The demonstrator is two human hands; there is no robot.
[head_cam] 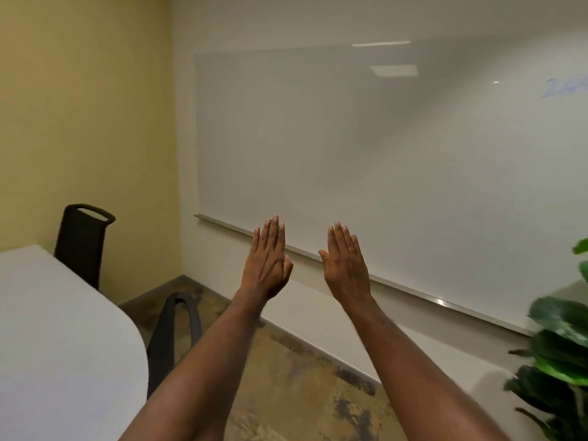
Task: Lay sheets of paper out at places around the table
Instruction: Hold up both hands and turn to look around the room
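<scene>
Both arms were stretched out toward the whiteboard (366, 148), left hand (266, 262) and right hand (345, 265) flat with fingers straight and together, holding nothing. No sheets of paper were in view, not in either hand and not on the visible corner of the table (57, 329), so I couldn't tell where they were. My guess on handling: paper is light, floppy and slick, so pinch one sheet at an edge or corner and support it flat.
</scene>
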